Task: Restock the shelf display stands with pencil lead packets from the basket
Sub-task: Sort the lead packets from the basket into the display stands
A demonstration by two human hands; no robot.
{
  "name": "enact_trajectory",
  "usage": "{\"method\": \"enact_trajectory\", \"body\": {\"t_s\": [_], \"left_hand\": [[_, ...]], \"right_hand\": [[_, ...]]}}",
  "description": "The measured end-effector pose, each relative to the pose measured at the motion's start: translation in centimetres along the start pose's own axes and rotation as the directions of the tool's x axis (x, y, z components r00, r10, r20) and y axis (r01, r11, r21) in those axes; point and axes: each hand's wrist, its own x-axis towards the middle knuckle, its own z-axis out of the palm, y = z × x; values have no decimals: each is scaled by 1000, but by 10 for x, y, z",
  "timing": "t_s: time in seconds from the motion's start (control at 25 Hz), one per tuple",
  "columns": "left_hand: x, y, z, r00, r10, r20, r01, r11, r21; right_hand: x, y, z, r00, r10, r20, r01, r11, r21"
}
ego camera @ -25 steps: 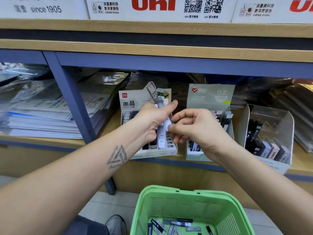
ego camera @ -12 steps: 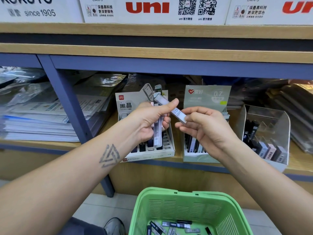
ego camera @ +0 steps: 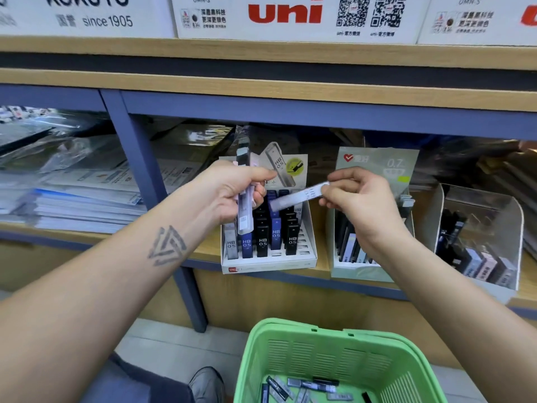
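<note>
The right hand (ego camera: 360, 199) pinches one pale lead packet (ego camera: 299, 196) by its end, level, above the white display stand (ego camera: 268, 257). The left hand (ego camera: 232, 193) grips a small bundle of packets (ego camera: 244, 205) upright over that stand's left rows; its count is hidden by the fingers. Right of the stand sits a green-backed stand (ego camera: 374, 170), partly covered by the right wrist. Below the stand, the green basket (ego camera: 290, 338) holds loose packets, cut off by the frame edge.
</note>
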Motion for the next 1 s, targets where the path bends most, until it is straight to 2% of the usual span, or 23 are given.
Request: {"method": "enact_trajectory", "body": {"t_s": [0.12,0.24,0.4,0.48,0.56,0.76,1.0], "left_hand": [[-3,0,-3,1000,-11,16,11,1000,2],[-6,1,1,1000,-1,29,1,1000,15],[-4,2,7,999,6,39,-7,1000,29],[-2,1,10,999,-1,47,0,999,32],[2,-1,12,999,-10,46,8,999,36],[5,-4,11,999,-18,35,17,999,36],[2,-3,12,999,-12,40,10,999,50]], "right_hand": [[4,1,9,994,-91,55,100,975,-199],[23,-12,5,981,-159,111,191,889,-416],[43,-8,13,944,-186,272,328,609,-723],[43,7,22,929,-203,310,370,524,-767],[40,18,28,926,-196,323,377,488,-787],[37,23,30,926,-198,321,377,466,-801],[44,17,33,929,-115,352,365,449,-815]]}}
